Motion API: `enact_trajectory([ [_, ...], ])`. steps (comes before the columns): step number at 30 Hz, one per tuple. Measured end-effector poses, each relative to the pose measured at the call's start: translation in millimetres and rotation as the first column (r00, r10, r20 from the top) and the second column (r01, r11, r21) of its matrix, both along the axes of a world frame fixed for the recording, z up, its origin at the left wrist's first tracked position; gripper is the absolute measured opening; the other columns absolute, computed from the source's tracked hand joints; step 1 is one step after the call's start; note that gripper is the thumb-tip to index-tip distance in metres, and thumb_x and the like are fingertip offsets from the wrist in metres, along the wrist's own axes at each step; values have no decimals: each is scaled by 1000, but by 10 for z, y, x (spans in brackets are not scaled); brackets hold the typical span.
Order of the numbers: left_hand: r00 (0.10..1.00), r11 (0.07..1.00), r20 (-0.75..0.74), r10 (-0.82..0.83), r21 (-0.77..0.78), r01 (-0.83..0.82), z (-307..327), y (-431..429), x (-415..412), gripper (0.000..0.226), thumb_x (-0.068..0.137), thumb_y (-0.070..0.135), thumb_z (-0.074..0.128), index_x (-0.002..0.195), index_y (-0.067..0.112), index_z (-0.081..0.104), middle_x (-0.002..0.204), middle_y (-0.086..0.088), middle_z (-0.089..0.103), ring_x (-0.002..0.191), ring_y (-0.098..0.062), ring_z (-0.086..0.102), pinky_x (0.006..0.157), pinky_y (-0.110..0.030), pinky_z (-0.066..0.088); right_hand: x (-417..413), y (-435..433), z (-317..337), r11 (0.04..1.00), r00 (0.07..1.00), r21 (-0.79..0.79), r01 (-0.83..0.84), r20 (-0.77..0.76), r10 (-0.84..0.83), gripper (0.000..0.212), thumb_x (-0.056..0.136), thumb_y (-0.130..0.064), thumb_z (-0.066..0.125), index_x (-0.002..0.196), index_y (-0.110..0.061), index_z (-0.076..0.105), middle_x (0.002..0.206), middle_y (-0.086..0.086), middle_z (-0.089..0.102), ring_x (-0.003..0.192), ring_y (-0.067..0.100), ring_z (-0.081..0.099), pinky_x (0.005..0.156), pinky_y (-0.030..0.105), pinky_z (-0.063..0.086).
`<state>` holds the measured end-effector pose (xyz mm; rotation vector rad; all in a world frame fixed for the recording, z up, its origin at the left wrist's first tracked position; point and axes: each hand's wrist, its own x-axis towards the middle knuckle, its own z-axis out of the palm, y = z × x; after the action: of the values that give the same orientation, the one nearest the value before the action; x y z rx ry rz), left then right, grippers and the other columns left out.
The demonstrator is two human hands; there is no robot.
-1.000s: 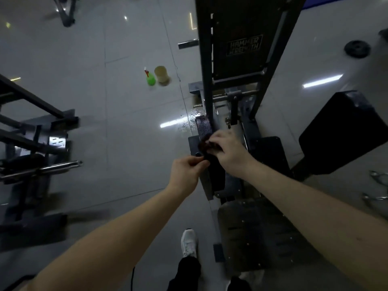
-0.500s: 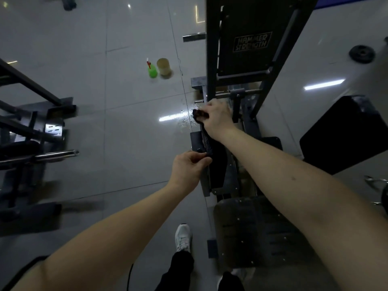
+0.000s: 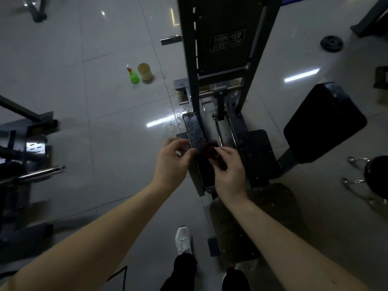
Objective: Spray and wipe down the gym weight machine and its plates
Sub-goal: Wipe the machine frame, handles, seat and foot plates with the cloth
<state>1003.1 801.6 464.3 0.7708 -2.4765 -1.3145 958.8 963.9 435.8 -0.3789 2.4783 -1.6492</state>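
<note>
Weight machine (image 3: 222, 59) at frame centre. Grip of left hand (image 3: 172, 164) and right hand (image 3: 230, 173): both pinching dark cloth (image 3: 212, 151) at textured plate (image 3: 195, 131).

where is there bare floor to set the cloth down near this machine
Widest bare tiles: between the left rack and the textured plate, nearer you than the spray bottle and tub. Also between the machine frame and the loose weight plate. Crowded: droplets by the textured plate, black pad on the right.
</note>
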Motion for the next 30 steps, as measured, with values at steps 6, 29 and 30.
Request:
enact_trajectory([
  [6,967,894,156,-203,-373,248,61,-62,-239,37,95,33,69,128,15,69,139,-4,52,130,-25,41,110,-39,41,534,-442,-191,965,971,-110,236,71,-230,65,91,6,66,148,-21,51,158,-2,41,149,23,36,118,45,40],
  [29,929,718,14,-369,-631,294,-617,96,-35,61,100,35,51,146,-5,45,153,-18,41,140,-37,37,116,-52,34,152,-27,-609,871,862,-466,156,495,110,48,101,-48,54,148,-43,46,138,-18,59,131,2,54,110,36,47],
  [30,930,719,14,-366,-630,293,-616,102,-40,61,101,37,49,146,-4,45,153,-18,41,140,-37,37,115,-53,35,176,-31,-693,892,875,-425,156,479,75,48,100,-53,54,146,-44,47,139,-16,59,132,3,53,110,38,48],
])
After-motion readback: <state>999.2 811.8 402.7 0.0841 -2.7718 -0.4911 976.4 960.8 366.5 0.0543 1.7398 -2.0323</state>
